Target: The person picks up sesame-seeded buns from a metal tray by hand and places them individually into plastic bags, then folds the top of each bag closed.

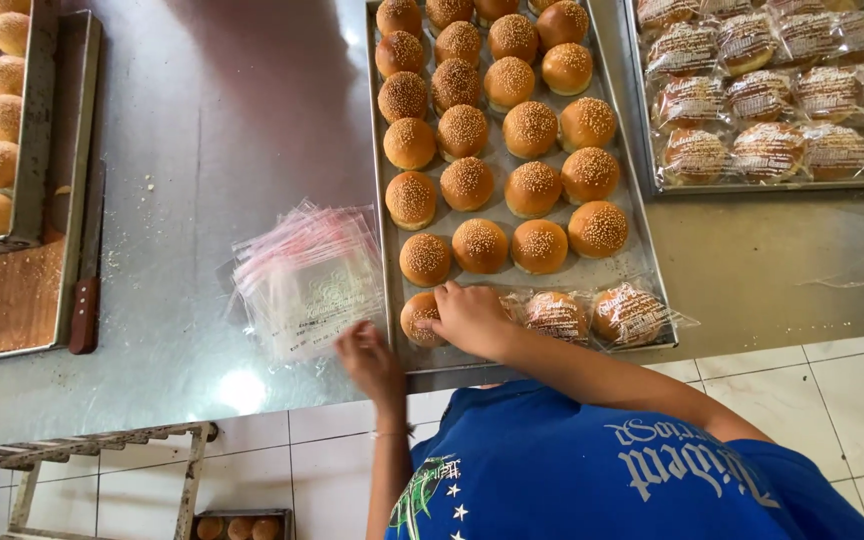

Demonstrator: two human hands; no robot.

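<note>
The middle tray (389, 250) holds twenty-five bare sesame buns (479, 245) and two bagged buns (628, 314). Right of that tray, a second tray (642, 120) shows about fifteen bagged buns. Left of it lie one stack of clear bags (307, 280) and one knife (85, 300).

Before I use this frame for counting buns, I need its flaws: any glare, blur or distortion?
Head view: a bright glare spot on the steel table; the left hand is motion-blurred by the stack of clear bags; the right hand on a sesame bun is sharp; tray edges bow from wide-angle distortion.
</note>
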